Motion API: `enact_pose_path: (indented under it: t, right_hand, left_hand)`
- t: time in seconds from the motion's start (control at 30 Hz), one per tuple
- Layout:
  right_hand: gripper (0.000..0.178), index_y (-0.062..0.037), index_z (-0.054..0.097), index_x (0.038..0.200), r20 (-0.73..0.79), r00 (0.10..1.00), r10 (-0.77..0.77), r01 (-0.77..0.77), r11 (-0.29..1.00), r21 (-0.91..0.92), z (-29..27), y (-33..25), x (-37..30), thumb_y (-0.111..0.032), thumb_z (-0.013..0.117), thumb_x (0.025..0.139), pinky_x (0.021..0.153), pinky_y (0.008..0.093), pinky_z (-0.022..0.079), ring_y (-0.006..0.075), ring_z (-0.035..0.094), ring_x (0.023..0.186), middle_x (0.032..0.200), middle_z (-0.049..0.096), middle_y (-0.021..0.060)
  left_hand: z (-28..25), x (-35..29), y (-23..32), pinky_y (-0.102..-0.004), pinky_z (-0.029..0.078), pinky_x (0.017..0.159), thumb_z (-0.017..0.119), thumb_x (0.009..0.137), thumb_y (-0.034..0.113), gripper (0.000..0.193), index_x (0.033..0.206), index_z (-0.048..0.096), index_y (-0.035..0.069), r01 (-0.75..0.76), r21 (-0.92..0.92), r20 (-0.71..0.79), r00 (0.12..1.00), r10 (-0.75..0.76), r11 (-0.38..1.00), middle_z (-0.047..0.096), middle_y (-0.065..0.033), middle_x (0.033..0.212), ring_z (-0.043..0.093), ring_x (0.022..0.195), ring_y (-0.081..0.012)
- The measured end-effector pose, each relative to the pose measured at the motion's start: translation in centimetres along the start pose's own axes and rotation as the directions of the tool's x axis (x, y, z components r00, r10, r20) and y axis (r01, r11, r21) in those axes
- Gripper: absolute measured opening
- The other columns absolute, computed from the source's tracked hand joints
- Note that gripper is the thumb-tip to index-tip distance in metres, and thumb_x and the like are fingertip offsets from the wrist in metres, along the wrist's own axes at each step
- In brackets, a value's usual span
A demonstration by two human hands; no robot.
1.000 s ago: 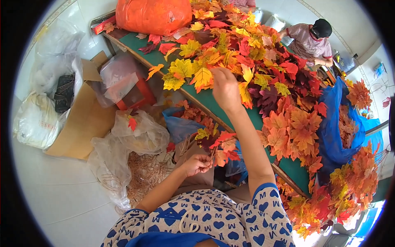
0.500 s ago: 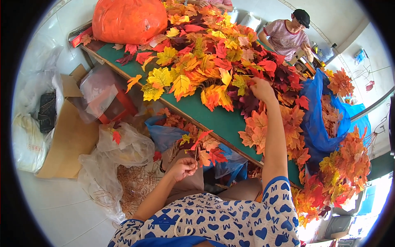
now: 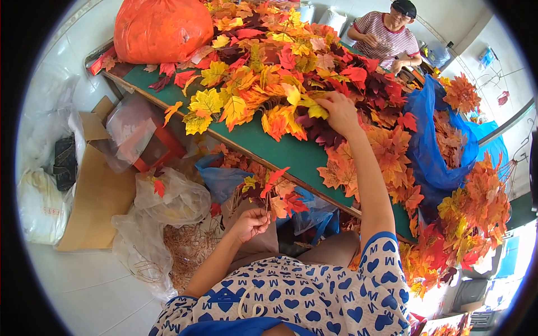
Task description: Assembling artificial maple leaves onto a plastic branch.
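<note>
My left hand pinches the thin stems of a small bunch of artificial maple leaves, red, orange, yellow and dark purple, held in front of the table edge. Stretched out over the table, my right hand has its fingers closed on a yellow artificial maple leaf at the near side of a big leaf heap. Its fingertips are partly hidden by the leaf. Dark purple leaves lie just under that hand, and orange leaves lie nearer to me beside my forearm.
The green table slants across the view. An orange-red plastic bag stands on its far left, a blue bag of leaves at the right. A cardboard box and clear bags lie left. Across the table sits a person.
My right hand has come over the yellow leaf and its fingers now cover part of it. My left hand keeps its bunch in nearly the same place. The person opposite has shifted posture.
</note>
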State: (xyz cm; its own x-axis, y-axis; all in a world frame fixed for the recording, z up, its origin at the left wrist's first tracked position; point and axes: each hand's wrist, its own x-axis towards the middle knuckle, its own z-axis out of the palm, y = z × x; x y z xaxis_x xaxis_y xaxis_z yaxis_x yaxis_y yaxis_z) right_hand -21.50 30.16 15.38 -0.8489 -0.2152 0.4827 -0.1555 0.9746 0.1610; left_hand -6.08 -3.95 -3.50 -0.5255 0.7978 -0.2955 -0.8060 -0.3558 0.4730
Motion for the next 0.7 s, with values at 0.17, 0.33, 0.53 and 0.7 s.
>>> enact_pose_path:
  t: [0.17, 0.33, 0.53, 0.7]
  right_hand:
    - [0.035, -0.0154, 0.066, 0.106, 0.061, 0.998, 0.005, -0.022, 0.962, 0.272, 0.5, 0.0, -0.3, -0.006, 0.061, 0.072, 0.087, 0.0406, 0.042, 0.0254, 0.053, 0.104, 0.11, 0.058, 0.004]
    - [0.025, -0.0117, 0.068, 0.102, 0.11, 0.989, 0.099, -0.148, 0.649, 0.746, 1.3, 1.8, -0.2, -0.011, 0.064, 0.077, 0.08, 0.0353, 0.046, 0.026, 0.059, 0.092, 0.1, 0.062, 0.0093]
    - [0.021, -0.0007, 0.063, 0.096, 0.14, 0.507, 0.85, 0.134, -0.238, 0.962, -4.9, 2.1, -0.7, -0.02, 0.055, 0.093, 0.053, 0.0192, 0.042, 0.0076, 0.056, 0.069, 0.086, 0.064, 0.0056]
    - [0.015, -0.0028, 0.061, 0.099, 0.125, 0.802, 0.584, -0.095, -0.082, 0.992, -7.7, -5.1, -5.1, -0.015, 0.056, 0.092, 0.062, 0.0211, 0.049, 0.0118, 0.061, 0.078, 0.089, 0.064, 0.0074]
  left_hand:
    - [0.2, -0.3, -0.3, -0.0216, 0.035, 0.053, 0.053, 0.084, -0.001, 0.006, 0.088, 0.056, 0.002, -0.012, -0.005, 0.015, 1.0, 0.012, 1.0, 0.053, -0.0044, 0.076, 0.046, 0.059, -0.0119]
    - [0.3, -0.2, -0.3, -0.0222, 0.036, 0.053, 0.053, 0.084, 0.0, 0.006, 0.088, 0.056, 0.003, -0.007, 0.013, 0.021, 1.0, 0.007, 1.0, 0.054, -0.0048, 0.076, 0.046, 0.059, -0.0118]
    - [0.4, -0.4, -0.6, -0.0225, 0.037, 0.053, 0.055, 0.085, 0.002, 0.005, 0.09, 0.056, 0.003, -0.055, -0.006, 0.016, 0.998, 0.055, 0.998, 0.057, -0.0047, 0.079, 0.048, 0.06, -0.0117]
    - [5.5, 0.2, 0.8, -0.0212, 0.04, 0.054, 0.056, 0.09, 0.008, 0.009, 0.096, 0.057, 0.003, -0.296, 0.105, -0.114, 0.945, 0.307, 0.949, 0.058, -0.0052, 0.085, 0.053, 0.065, -0.0105]
